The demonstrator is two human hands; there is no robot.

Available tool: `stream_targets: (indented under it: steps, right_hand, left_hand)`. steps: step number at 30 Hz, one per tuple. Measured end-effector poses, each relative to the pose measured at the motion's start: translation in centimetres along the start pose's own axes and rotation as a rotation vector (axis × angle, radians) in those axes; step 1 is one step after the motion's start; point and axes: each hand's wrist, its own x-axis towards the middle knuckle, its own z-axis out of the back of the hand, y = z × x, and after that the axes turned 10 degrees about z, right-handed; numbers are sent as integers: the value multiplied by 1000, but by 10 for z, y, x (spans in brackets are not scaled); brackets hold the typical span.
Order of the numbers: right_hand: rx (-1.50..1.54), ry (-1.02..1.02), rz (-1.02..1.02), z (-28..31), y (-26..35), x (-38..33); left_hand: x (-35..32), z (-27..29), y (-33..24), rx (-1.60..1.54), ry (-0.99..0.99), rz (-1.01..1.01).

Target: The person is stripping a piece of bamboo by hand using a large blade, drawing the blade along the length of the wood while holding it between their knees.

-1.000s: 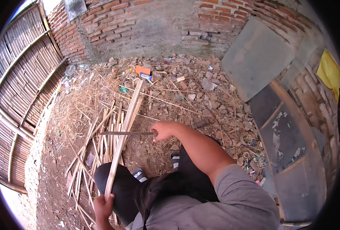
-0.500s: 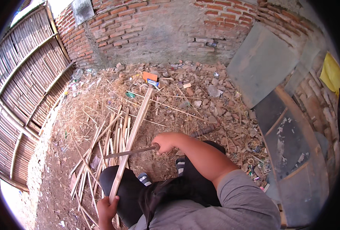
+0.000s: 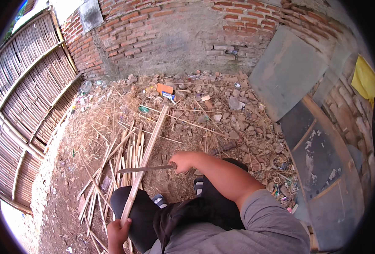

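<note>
A person crouched on bare ground works a long bamboo slat [image 3: 144,163] with a blade [image 3: 145,169]. The left hand [image 3: 118,232] is wrapped around the slat's near end, low beside the knee, and the slat's long axis runs up and away from that hand, leaning slightly to the right, its far tip lying among dry straw [image 3: 111,114] and rubble [image 3: 229,110] toward a brick wall [image 3: 175,34]. The right hand [image 3: 181,161] is closed on the handle of the blade, which reaches leftward from that hand and meets the slat nearly square, about midway along its length. The right hand is thus the nearer of the two to the crossing point; the left hand sits well back at the slat's end.

The slat is pale, straight and narrow, with a flat split face. To the left of the hands a loose heap of thinner strips [image 3: 111,169] lies fanned on the ground. A woven bamboo fence [image 3: 22,106] stands farther left, and grey boards [image 3: 289,72] lean to the right beyond the right hand.
</note>
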Motion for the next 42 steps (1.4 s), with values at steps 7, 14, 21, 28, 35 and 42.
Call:
stream_targets:
  steps: [7,14,21,28,35,42]
  right_hand:
    - [101,-71,3,21,-8,-16]
    - [151,-320,-211,18,-50,-22]
    - [69,-11,-20,11,4,-9]
    - [73,-74,68,15,-5,-9]
    - [184,-244,-198,24,-43,-20]
    - [180,-192,-90,12,-31,-12]
  left_hand:
    - [1,-3,4,8,-17,-8]
    - [-3,6,-9,15,-1,11]
    - [-1,9,-9,41,33,27]
    - [-3,9,-9,22,59,116]
    - [-1,6,-4,26,52,101]
    - [0,4,-3,13,59,89]
